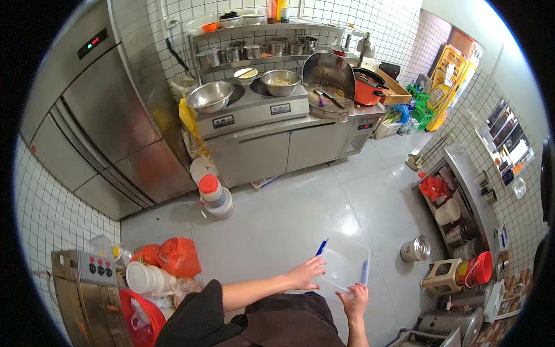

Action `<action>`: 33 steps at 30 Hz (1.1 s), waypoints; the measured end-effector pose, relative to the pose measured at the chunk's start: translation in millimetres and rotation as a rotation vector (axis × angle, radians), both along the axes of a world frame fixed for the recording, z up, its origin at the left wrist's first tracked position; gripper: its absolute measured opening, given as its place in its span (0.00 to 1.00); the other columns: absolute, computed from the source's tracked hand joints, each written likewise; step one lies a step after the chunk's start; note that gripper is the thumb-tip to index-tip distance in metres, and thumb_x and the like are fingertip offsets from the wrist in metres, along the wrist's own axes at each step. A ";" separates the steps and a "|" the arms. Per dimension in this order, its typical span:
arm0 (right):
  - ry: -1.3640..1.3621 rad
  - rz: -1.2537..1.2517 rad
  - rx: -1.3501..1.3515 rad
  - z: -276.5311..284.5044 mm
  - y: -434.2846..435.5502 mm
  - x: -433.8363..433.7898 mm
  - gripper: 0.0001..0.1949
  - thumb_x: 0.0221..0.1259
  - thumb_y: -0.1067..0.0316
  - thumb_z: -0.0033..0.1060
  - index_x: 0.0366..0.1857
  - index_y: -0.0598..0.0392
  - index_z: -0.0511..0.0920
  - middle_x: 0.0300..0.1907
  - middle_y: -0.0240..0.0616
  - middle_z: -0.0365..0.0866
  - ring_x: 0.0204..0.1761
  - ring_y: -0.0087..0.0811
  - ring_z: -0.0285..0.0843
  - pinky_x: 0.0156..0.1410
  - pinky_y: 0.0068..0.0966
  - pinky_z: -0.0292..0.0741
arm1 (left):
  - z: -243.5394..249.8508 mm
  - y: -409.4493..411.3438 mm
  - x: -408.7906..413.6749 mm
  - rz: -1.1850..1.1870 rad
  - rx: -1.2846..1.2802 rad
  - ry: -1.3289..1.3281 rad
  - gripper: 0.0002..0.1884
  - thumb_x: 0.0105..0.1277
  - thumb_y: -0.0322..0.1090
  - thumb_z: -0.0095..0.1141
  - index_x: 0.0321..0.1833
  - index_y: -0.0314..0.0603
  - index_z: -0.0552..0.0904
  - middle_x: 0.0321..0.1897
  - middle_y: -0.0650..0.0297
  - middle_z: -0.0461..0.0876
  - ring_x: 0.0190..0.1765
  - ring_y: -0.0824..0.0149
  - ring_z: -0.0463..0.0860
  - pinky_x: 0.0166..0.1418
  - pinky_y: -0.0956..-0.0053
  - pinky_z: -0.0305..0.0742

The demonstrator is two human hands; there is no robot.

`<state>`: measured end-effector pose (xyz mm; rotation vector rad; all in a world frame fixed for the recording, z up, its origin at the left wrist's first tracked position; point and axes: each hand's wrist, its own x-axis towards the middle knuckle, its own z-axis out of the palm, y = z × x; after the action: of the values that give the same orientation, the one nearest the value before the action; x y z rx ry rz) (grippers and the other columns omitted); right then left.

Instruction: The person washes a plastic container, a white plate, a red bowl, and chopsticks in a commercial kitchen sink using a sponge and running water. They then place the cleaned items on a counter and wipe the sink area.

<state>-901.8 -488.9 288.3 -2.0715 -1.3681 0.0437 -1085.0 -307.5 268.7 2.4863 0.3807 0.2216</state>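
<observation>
A clear plastic container (342, 264) with blue clips on opposite sides is held out in front of my body, above the tiled floor. My left hand (307, 273) grips its left side near one blue clip. At the near right corner, my right hand (355, 299) has its fingers and thumb closed on the rim. The container looks see-through, with floor tiles showing behind it. Whether a lid is on it, I cannot tell.
A steel counter (269, 152) carries metal bowls (281, 82) and a red pot (368, 86). Stacked tubs (219, 201) stand on the floor beside the steel refrigerator (108, 112). Red bags (177, 256) lie left; a lidded steel pot (415, 249) stands right, near a plastic stool (441, 275).
</observation>
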 end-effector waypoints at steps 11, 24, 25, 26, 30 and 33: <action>-0.140 -0.106 0.308 15.8 243.4 169.9 0.24 0.35 0.70 0.81 0.39 0.53 0.74 0.52 0.41 0.75 0.65 0.53 0.65 0.67 0.50 0.66 | 43.2 280.2 214.0 -0.239 0.147 -0.410 0.17 0.49 0.35 0.70 0.35 0.39 0.75 0.42 0.57 0.79 0.60 0.53 0.77 0.60 0.62 0.75; -0.227 0.086 0.369 94.8 601.1 378.2 0.27 0.51 0.70 0.67 0.58 0.55 0.72 0.72 0.54 0.58 0.75 0.60 0.51 0.74 0.53 0.56 | 304.1 778.9 316.6 0.301 0.787 -0.590 0.17 0.52 0.43 0.71 0.30 0.41 0.77 0.41 0.54 0.81 0.49 0.53 0.82 0.51 0.63 0.80; -0.190 0.050 0.298 83.3 612.6 389.7 0.26 0.51 0.71 0.67 0.57 0.55 0.72 0.71 0.54 0.59 0.74 0.60 0.51 0.74 0.53 0.56 | 338.8 813.2 320.2 0.323 0.851 -0.551 0.19 0.51 0.46 0.71 0.29 0.40 0.77 0.41 0.55 0.82 0.48 0.53 0.81 0.53 0.63 0.78; -0.164 0.011 0.224 68.5 621.2 401.4 0.26 0.50 0.71 0.67 0.57 0.56 0.72 0.71 0.54 0.59 0.74 0.61 0.51 0.74 0.53 0.56 | 360.4 854.3 323.6 0.386 0.892 -0.527 0.20 0.51 0.47 0.72 0.29 0.39 0.76 0.41 0.55 0.82 0.48 0.53 0.81 0.54 0.63 0.77; -0.099 -0.157 0.022 -48.7 623.8 444.8 0.25 0.48 0.71 0.69 0.54 0.57 0.74 0.70 0.58 0.59 0.73 0.61 0.51 0.74 0.54 0.56 | 428.1 1005.6 338.2 0.591 0.897 -0.426 0.16 0.54 0.43 0.72 0.34 0.40 0.79 0.34 0.59 0.82 0.42 0.63 0.81 0.49 0.66 0.79; 0.042 -0.336 -0.170 -167.2 577.1 454.8 0.24 0.47 0.68 0.72 0.51 0.57 0.76 0.66 0.60 0.62 0.68 0.59 0.60 0.72 0.49 0.60 | 460.1 1124.1 352.4 0.731 0.882 -0.371 0.15 0.53 0.39 0.73 0.36 0.40 0.80 0.38 0.58 0.84 0.47 0.60 0.82 0.52 0.65 0.78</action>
<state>-447.0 88.3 121.1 -2.4033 -1.0052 0.0615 -732.5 816.6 728.8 2.8928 1.2246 1.3736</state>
